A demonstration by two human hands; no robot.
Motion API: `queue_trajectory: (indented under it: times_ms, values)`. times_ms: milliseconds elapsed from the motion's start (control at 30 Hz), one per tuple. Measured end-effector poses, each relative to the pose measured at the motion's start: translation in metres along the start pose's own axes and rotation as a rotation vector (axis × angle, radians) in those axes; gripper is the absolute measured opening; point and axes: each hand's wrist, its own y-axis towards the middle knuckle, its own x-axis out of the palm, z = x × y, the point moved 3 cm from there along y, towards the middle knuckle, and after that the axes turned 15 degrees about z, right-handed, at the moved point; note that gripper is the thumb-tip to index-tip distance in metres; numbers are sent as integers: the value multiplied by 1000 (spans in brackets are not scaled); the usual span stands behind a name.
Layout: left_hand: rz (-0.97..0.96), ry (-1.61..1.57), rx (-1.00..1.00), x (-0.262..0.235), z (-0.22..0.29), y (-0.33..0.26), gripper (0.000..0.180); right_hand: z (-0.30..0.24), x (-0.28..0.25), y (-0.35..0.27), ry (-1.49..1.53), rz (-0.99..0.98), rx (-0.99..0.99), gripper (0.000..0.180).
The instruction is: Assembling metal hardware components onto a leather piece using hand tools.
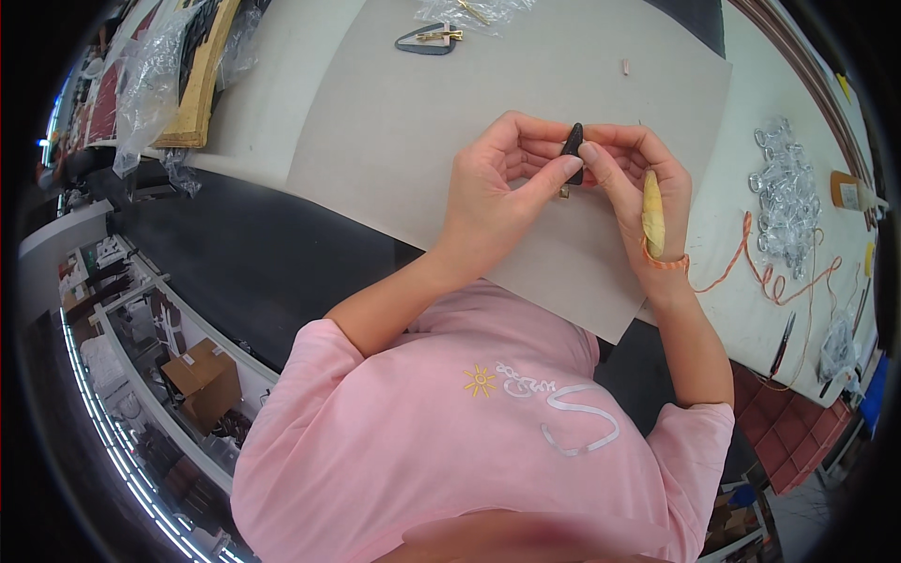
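The left hand and right hand are positioned above the table, inward of its near edge, fingers curled and thumbs pressed inward in opposing pinch grips, with the thumb tips close together. The left forearm angles inward from the bent elbow; the right forearm stands steeper. Both wrists are set apart, with the palms turned toward each other.

Grey sheet offers passage leftward; plastic packets obstruct the right
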Motion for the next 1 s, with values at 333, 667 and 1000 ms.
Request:
queue_trajectory:
  times_ms: [333, 667, 1000]
  values:
    - [74, 51, 32, 3, 1, -2, 11, -7, 3, -3, -233, 41, -339, 12]
    - [86, 149, 171, 8, 5, -1, 9, -8, 0, 3, -359, 75, -491, 12]
    - [62, 90, 141, 21, 16, -4, 9, -21, -3, 7, -142, 44, -375, 14]
